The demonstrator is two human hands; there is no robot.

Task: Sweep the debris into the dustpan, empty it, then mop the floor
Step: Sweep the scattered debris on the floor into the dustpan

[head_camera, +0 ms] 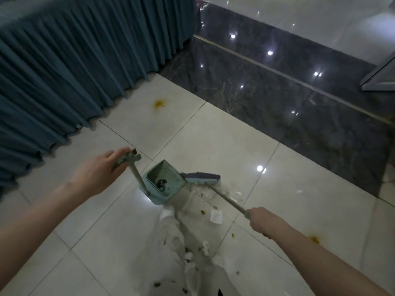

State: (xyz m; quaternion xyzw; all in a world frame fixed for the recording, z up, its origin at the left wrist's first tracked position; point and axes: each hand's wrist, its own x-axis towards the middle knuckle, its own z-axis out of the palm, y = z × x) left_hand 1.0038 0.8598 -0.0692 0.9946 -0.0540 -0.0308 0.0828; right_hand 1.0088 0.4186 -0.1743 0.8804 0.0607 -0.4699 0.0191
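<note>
A light blue dustpan (165, 182) stands on the pale floor tiles at the centre, with a little dark debris inside. My left hand (100, 174) grips the top of its upright handle (128, 159). My right hand (264, 220) holds the thin handle of a broom (203, 177), whose purple bristle head rests right beside the dustpan's right edge. White paper scraps (215, 216), crumpled tissue (192, 255) and dark crumbs lie scattered on the tiles below the dustpan and broom. A clear plastic piece (205, 192) sits under the broom handle.
A teal pleated table skirt (74, 67) runs along the left and top. Orange stains mark the tiles, one stain (159, 102) near the skirt and a second stain (314, 239) by my right forearm. A dark marble strip (288, 99) crosses the upper right.
</note>
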